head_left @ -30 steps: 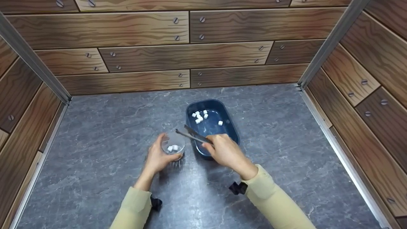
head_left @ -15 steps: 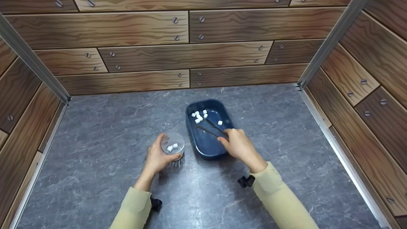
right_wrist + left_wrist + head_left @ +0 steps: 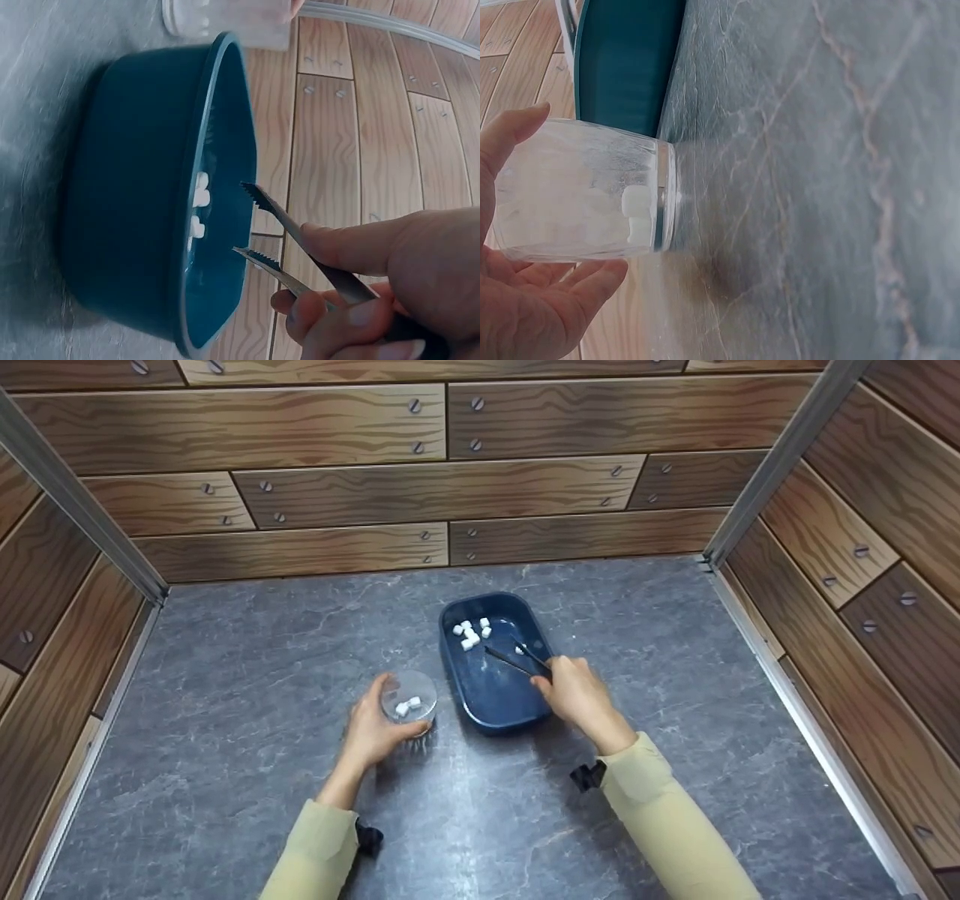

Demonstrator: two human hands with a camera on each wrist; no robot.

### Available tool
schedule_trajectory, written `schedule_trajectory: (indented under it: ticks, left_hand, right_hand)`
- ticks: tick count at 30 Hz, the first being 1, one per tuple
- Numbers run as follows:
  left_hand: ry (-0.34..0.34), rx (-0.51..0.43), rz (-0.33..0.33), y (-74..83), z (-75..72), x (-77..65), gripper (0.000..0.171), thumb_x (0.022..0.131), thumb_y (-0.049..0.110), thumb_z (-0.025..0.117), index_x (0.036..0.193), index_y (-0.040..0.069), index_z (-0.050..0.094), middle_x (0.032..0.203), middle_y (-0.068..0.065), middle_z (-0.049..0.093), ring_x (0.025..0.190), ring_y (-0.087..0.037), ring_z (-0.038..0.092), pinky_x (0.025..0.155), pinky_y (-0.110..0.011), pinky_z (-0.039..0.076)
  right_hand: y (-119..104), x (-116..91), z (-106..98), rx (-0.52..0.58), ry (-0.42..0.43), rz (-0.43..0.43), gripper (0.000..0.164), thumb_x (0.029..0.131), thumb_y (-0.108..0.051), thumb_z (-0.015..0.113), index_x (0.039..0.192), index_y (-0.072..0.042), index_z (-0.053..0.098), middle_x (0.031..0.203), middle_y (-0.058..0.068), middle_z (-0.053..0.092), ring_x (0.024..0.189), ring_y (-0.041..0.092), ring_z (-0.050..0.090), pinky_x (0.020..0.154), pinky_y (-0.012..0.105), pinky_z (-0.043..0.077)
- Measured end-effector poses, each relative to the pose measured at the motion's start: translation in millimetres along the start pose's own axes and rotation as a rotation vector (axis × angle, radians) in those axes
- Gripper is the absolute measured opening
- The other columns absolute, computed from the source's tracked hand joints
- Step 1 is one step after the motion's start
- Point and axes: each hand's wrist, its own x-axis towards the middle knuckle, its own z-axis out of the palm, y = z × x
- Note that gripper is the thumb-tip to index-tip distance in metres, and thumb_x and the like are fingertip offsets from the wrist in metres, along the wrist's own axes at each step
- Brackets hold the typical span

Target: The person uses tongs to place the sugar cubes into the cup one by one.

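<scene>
My left hand holds a clear plastic cup upright on the table, thumb and fingers curled round its sides. At least two small white cubes lie at the bottom of the cup. In my right hand are dark metal tongs with toothed tips, spread apart with nothing between them. The tips reach over a blue basin to the right of the cup. Several white cubes sit in its far left part. A lone cube lies near the right wall, partly covered by one tongs arm.
The grey marbled tabletop spreads around the basin and cup. Wood-plank-patterned walls enclose it at the back and both sides, with metal rails at the corners. A black wrist device sits at the right sleeve.
My right hand has moved right with the tongs, from beside the cup to over the basin by the lone cube. My left hand and the cup stay in place.
</scene>
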Motion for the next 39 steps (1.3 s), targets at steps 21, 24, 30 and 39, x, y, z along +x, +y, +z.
schedule_trajectory:
  ticks: [21, 24, 30, 39]
  left_hand:
    - [-0.008, -0.013, 0.001, 1.6, 0.2, -0.1, 0.093, 0.064, 0.028, 0.092, 0.140, 0.001, 0.045, 0.132, -0.020, 0.056, 0.121, -0.038, 0.052, 0.100, -0.050, 0.041]
    - [-0.010, -0.014, -0.002, 1.7, 0.3, 0.1, 0.094, 0.064, 0.028, 0.092, 0.140, 0.002, 0.045, 0.133, -0.020, 0.056, 0.122, -0.038, 0.052, 0.101, -0.049, 0.041]
    - [-0.005, -0.011, 0.004, 2.4, 0.9, 0.2, 0.093, 0.063, 0.027, 0.092, 0.139, 0.001, 0.045, 0.131, -0.020, 0.057, 0.120, -0.038, 0.053, 0.100, -0.049, 0.042]
    - [-0.002, -0.015, 0.003, 1.6, 0.7, 0.4, 0.093, 0.063, 0.027, 0.092, 0.139, 0.002, 0.046, 0.132, -0.019, 0.057, 0.120, -0.037, 0.053, 0.100, -0.049, 0.042]
  right_hand:
    - [7.7, 19.1, 10.8, -0.122, 0.015, 0.044, 0.024, 0.094, -0.021, 0.063, 0.104, 0.000, 0.068, 0.095, 0.025, 0.068, 0.083, 0.039, 0.066, 0.064, 0.052, 0.052]
    - [7.4, 19.1, 13.5, -0.143, 0.022, 0.055, 0.024, 0.093, -0.022, 0.064, 0.100, 0.001, 0.067, 0.098, 0.027, 0.067, 0.086, 0.043, 0.066, 0.067, 0.054, 0.052]
    - [6.2, 19.7, 16.8, -0.178, 0.037, 0.053, 0.024, 0.093, -0.022, 0.063, 0.100, 0.001, 0.063, 0.100, 0.028, 0.067, 0.086, 0.044, 0.066, 0.067, 0.056, 0.052]
    - [5.7, 20.7, 18.4, -0.185, 0.040, 0.052, 0.025, 0.094, -0.021, 0.063, 0.106, 0.001, 0.061, 0.103, 0.029, 0.066, 0.090, 0.045, 0.065, 0.070, 0.056, 0.053]
